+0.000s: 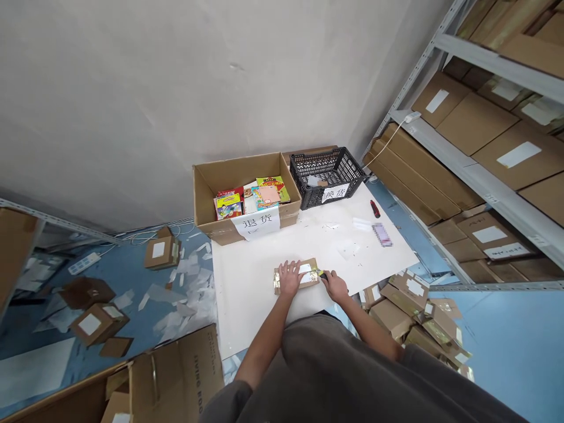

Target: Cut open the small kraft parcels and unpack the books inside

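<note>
Cardboard parcel (309, 282) lay on the white table (247, 299), under your left hand (289, 278) and just left of your right hand (335, 285).
Its long axis ran roughly side to side, right end angled slightly away; your left hand was nearer, resting on top, fingers slightly spread. Your right hand was wrapped around a yellow-and-black cutter (323, 274) at the right end; blade contact could not be told. Flat, oblong brown board bore shiny tape (277, 282) and a white label (305, 269).
</note>
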Available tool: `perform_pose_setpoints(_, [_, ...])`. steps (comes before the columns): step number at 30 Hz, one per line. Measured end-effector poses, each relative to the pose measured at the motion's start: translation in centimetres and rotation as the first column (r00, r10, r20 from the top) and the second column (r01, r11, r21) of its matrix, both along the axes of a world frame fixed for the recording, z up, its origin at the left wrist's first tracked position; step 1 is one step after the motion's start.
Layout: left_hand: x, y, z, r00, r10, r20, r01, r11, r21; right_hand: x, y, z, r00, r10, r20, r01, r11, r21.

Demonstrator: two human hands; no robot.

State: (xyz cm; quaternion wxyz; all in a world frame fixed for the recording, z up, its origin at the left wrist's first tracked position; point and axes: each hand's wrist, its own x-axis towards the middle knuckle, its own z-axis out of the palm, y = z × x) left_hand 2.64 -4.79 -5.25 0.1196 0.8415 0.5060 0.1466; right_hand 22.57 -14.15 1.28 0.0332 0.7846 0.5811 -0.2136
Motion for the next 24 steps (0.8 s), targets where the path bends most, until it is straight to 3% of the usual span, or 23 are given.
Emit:
perform_pose_setpoints(4, [0.9, -0.9, 0.1, 1.000, -0.004, 0.018, 0.003, 1.000, 0.025, 0.4, -1.4, -0.3, 0.998, -0.064, 0.009, 0.064, 0.998, 0.004])
perform_pose_setpoints(11, [0.6, -0.5, 0.3, 1.000, -0.010, 0.010, 0.010, 1.000, 0.019, 2.1, -2.1, -0.3, 1.000, -0.014, -0.022, 0.014, 1.000, 0.010])
perform_pose_setpoints(18, [0.6, -0.1, 0.3, 1.000, -0.014, 0.010, 0.014, 1.000, 0.003, 0.6, 0.1, -0.6, 0.995, 0.055, -0.085, -0.053, 0.998, 0.030])
perform_pose_setpoints(21, [0.5, 0.0, 0.3, 1.000, 0.018, 0.007, -0.018, 1.000, -0.004, 5.0, -1.1, 0.3, 0.999, -0.028, -0.032, 0.026, 0.999, -0.047])
perform_pose_setpoints(24, [0.1, 0.4, 0.5, 0.993, 0.117, 0.001, -0.117, 0.993, -0.007, 13.1, -4.9, 1.4, 0.924, -0.363, 0.121, 0.371, 0.927, -0.056])
